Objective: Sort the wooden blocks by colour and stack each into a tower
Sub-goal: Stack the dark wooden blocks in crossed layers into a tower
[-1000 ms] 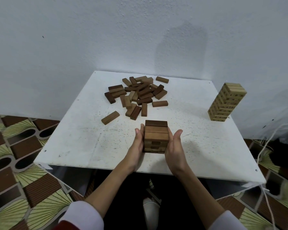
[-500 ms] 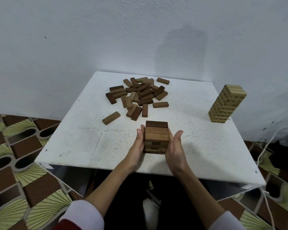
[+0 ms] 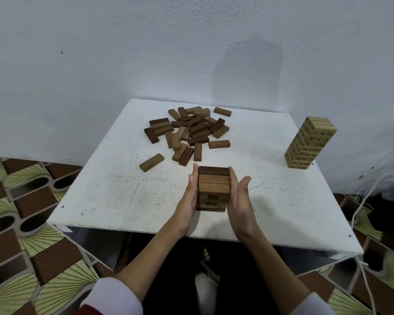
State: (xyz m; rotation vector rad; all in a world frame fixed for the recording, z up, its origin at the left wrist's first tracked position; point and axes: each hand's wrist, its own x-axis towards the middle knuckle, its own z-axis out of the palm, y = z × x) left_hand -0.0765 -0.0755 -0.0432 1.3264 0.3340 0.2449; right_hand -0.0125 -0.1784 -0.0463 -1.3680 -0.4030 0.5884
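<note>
Short brown block tower (image 3: 213, 189) at lower centre of frame, flanked by two flat hands.

Pressed against its left side by left hand (image 3: 190, 193), fingers straight and together; pressed against its right side by right hand (image 3: 239, 196), fingers straight, thumb spread outward. Standing on white tabletop (image 3: 114, 192) near the front edge. Just above in frame, loose pile of brown blocks (image 3: 189, 133), with one stray block (image 3: 151, 162) lying apart to its lower left. Far right, tall pale block tower (image 3: 309, 142), near the white wall (image 3: 123, 48).
</note>
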